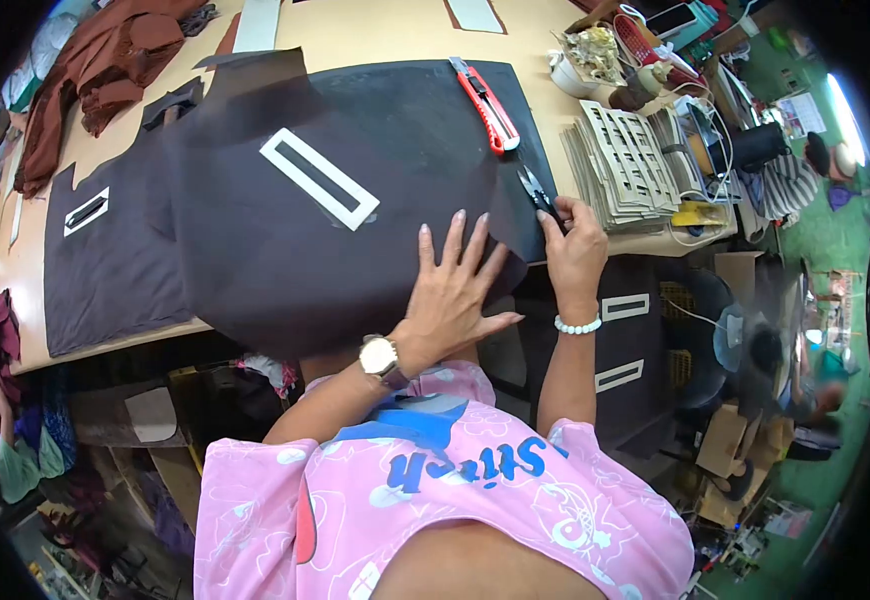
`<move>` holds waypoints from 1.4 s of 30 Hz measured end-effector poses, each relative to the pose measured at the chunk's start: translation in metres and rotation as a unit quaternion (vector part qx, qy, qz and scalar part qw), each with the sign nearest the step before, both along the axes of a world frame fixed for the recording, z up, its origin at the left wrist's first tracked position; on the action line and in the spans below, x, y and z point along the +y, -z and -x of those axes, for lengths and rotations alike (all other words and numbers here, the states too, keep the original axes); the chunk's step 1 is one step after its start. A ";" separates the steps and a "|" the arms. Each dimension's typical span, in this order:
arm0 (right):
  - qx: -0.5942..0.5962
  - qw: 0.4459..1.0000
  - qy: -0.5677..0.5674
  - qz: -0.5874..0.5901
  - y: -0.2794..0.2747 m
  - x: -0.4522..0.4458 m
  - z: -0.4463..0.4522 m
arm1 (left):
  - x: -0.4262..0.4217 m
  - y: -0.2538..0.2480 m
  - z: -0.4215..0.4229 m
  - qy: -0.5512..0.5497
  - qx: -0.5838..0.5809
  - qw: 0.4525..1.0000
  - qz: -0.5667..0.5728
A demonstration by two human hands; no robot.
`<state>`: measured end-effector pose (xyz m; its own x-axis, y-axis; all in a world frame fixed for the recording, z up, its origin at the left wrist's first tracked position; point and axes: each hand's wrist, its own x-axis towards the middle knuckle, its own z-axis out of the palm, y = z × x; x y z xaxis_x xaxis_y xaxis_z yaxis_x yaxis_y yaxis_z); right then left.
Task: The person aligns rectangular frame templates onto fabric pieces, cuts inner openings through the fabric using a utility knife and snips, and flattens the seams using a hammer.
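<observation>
My left hand [452, 290] lies flat with fingers spread on a dark brown cloth panel [245, 255]. A white rectangular frame with a long slot [320, 178] lies slantwise on that panel, beyond my fingertips. At the right edge of the black mat [395, 95], my right hand [576, 250] pinches the dark handle of a pair of thread snips [535, 190], whose blades point away from me. A red utility knife [485, 105] rests on the mat just past the snips.
Another dark panel with a white-framed slot [85, 213] lies at the left. Stacked slotted cards [620, 165] stand to the right, with a cluttered container [590, 60] behind. Reddish-brown cloth [125, 65] is heaped at the far left. More dark panels [620, 345] hang below the table edge.
</observation>
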<state>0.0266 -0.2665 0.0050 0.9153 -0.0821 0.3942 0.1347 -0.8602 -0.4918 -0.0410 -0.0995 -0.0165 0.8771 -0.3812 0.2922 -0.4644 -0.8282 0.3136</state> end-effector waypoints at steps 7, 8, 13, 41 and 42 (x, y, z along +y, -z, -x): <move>-0.078 0.970 -0.021 -0.229 -0.039 0.019 0.015 | -0.024 0.005 -0.005 -0.029 -0.028 0.999 -0.026; -0.092 0.981 -0.048 -0.162 -0.033 0.022 0.012 | -0.025 0.007 -0.005 -0.027 -0.035 0.999 -0.033; -0.073 0.959 -0.033 -0.271 0.019 0.009 -0.006 | -0.025 0.009 -0.005 -0.025 -0.037 0.998 -0.035; -0.131 0.981 -0.142 -0.020 0.012 0.027 0.009 | 0.011 -0.008 0.003 -0.001 -0.027 0.996 0.090; -0.135 0.980 -0.145 0.014 0.007 0.026 0.004 | 0.026 -0.015 0.004 -0.027 -0.038 0.995 0.090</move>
